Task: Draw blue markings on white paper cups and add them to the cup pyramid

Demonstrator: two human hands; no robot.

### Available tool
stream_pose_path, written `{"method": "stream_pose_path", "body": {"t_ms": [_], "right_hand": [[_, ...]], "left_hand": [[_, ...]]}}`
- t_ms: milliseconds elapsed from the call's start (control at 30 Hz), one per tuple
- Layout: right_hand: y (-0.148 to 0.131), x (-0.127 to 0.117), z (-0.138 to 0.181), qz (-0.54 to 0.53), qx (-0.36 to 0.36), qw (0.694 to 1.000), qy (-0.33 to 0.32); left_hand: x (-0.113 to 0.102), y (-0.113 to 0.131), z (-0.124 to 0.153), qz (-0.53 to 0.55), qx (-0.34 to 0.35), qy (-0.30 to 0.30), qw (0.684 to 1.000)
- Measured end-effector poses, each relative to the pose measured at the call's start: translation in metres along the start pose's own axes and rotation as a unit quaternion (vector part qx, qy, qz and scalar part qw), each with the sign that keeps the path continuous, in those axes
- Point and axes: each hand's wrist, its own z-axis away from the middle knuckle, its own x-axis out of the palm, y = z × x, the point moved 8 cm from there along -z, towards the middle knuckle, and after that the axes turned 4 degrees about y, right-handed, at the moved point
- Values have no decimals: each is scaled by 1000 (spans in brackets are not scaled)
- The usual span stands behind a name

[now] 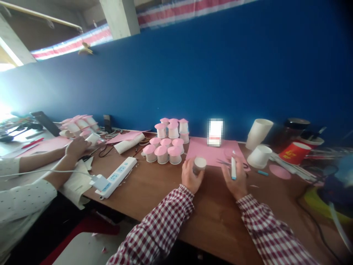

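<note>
My left hand [191,176] is wrapped round a small white paper cup [200,164], its round end facing up. In my right hand [236,180] is a white marker [233,167] with a blue end pointing down toward me. A small blue cap [263,173] lies on the table to the right. Behind my hands is a sheet of pink paper [202,149], and scissors [228,162] rest on it, partly hidden by my right hand. Left of my left hand stand several white cups with pink cone tops [162,151], some stacked at the back.
A white power strip [118,176] lies to the left. Beyond it, a co-worker's hands [77,147] hold a white cup. On the right are an upturned paper cup [259,156], a leaning cup stack [258,133], a red cup [295,152] and a pink disc [280,172]. A phone [215,132] stands at the back.
</note>
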Motion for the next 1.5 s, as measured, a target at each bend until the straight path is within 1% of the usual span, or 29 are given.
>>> {"method": "stream_pose_path", "body": {"t_ms": [133,467,567,700,833,967,1167,1300,1500], "right_hand": [[3,3,0,-6,-4,1000,-6],[-2,6,-1,-2,-39,999,-5],[-5,7,0,-1,-60,998,-7],[-11,9,2,4,-85,996,-19],[-10,10,3,15,-83,996,-23],[-9,10,3,20,-89,996,-19],[-8,11,4,20,-92,995,-22],[-8,12,4,16,-91,995,-26],[-9,13,4,15,-93,995,-32]], "left_hand": [[-6,-12,-7,-22,-31,21,999],[-5,-34,-34,-68,-67,56,994],[1,-35,-41,-78,-72,55,993],[16,-27,-48,-79,-65,33,994],[32,-20,-51,-92,-58,11,994],[42,-25,-57,-119,-78,-2,990],[43,-39,-65,-152,-122,2,981],[42,-47,-65,-144,-145,18,979],[48,-50,-65,-140,-139,15,980]]}}
